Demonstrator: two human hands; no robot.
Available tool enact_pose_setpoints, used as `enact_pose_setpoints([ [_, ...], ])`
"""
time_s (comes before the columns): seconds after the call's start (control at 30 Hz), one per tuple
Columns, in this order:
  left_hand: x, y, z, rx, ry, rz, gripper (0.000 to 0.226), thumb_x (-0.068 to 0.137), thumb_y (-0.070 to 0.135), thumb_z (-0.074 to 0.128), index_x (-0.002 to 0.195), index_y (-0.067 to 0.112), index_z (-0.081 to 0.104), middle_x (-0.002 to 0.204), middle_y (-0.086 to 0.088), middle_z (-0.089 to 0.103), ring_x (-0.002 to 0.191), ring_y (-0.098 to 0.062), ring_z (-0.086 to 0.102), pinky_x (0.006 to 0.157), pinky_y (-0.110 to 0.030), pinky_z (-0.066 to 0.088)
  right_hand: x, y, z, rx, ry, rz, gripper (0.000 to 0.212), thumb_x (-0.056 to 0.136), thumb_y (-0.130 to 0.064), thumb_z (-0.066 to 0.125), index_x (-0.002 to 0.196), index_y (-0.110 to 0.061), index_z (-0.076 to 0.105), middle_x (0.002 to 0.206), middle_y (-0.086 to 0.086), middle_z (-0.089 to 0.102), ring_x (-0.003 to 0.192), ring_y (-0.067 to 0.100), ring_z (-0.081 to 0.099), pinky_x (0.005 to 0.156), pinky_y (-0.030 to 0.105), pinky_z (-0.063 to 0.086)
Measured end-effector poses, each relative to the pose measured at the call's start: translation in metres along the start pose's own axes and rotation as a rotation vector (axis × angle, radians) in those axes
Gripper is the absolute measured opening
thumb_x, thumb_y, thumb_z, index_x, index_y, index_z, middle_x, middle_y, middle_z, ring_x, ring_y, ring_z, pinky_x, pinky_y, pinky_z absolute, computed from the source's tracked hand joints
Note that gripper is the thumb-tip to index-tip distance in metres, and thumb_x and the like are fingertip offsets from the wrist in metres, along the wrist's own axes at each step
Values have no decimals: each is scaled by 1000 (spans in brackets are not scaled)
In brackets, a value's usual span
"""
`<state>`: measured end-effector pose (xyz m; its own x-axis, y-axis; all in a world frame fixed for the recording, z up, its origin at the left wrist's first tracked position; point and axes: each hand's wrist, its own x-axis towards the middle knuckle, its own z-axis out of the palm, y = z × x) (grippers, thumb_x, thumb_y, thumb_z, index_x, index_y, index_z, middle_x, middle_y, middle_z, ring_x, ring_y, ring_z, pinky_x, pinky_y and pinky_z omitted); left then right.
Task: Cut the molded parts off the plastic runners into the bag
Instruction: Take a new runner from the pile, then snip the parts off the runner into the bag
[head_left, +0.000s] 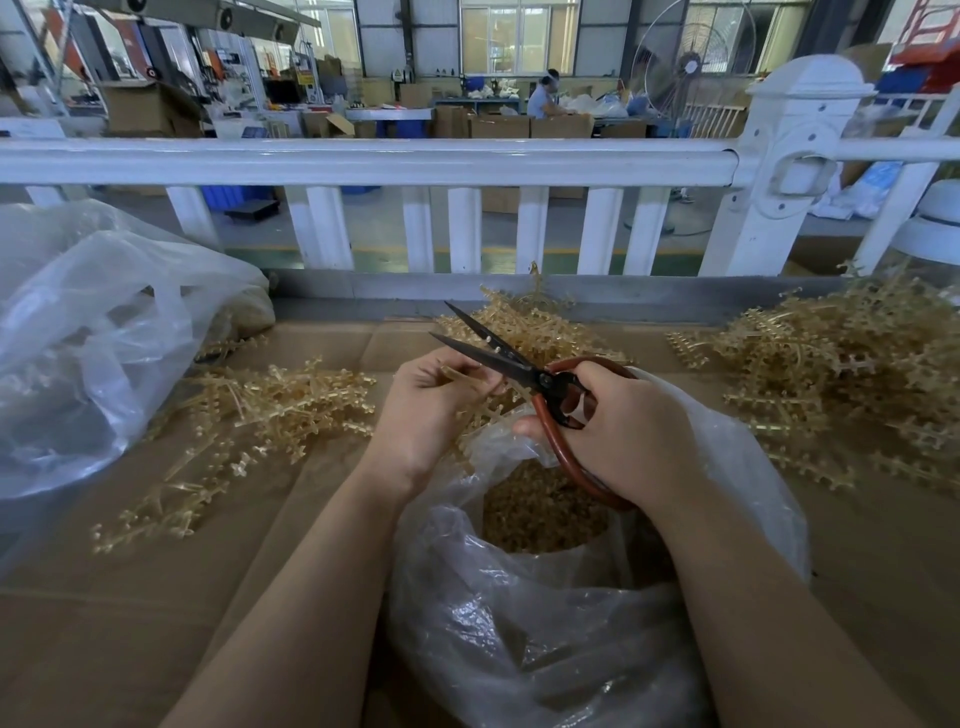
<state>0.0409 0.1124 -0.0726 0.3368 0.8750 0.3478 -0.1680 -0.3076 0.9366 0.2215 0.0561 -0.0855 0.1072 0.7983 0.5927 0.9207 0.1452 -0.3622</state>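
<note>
Scissors (511, 364) gripped by right hand (618, 431) gape beside runner (460, 375) pinched in left hand (431, 405).

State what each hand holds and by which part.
Right hand grips the scissors by their red handle loops, blades open. Left hand pinches a plastic runner at its end.

Behind the cardboard-covered tabletop (130, 597) stands a white railing (363, 161) with a thick post (795, 156), and beyond it a large standing fan (691, 67), stacked cardboard boxes (498, 127), blue crates (234, 195) and a seated person (543, 98) at a far bench.
</note>
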Motion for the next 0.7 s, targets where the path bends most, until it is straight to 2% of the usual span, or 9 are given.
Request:
enact_pose_setpoints([
  [0.07,0,0,0,-14,-5,6,12,89,-7,61,89,-1,71,85,-7,72,83,-14,65,79,-22,53,0,0,-1,17,-21,1,60,68,-98,35,89,-44,49,64,-35,36,60,-15,39,55,6,24],
  [0.2,0,1,1,-65,-34,0,15,89,-6,61,80,4,67,72,1,69,71,-7,64,71,-16,51,1,1,-1,51,-53,-2,62,67,-97,41,92,-42,54,66,-34,39,62,-13,42,57,7,27],
  [0.33,0,1,1,-73,-61,13,11,88,-1,65,83,8,69,76,0,69,74,-11,64,74,-20,52,0,1,-2,57,-67,10,65,64,-99,38,90,-42,54,65,-32,43,61,-11,44,56,7,27],
  [0.43,-2,1,0,-67,2,48,8,86,5,63,91,10,66,78,-1,69,75,-15,66,71,-21,52,0,1,-3,50,-60,12,59,66,-97,40,87,-43,51,61,-30,42,58,-11,43,55,7,25],
  [0.5,-2,1,0,-9,48,105,13,89,2,58,90,14,64,75,0,70,72,-14,67,68,-21,52,0,1,-3,47,-56,16,58,67,-96,43,85,-42,52,60,-29,41,57,-11,42,54,7,24],
  [0.6,-2,1,0,112,94,153,29,93,-4,55,79,20,63,69,0,70,67,-10,67,64,-20,51,1,2,-2,53,-57,22,73,64,-100,36,90,-37,61,63,-30,44,60,-11,44,55,7,26],
  [0.7,-2,1,0,140,114,165,29,94,-7,56,76,15,63,67,3,69,66,-7,65,66,-21,52,0,2,0,61,-58,26,78,62,-102,32,91,-37,63,66,-33,44,63,-13,44,57,6,27],
])
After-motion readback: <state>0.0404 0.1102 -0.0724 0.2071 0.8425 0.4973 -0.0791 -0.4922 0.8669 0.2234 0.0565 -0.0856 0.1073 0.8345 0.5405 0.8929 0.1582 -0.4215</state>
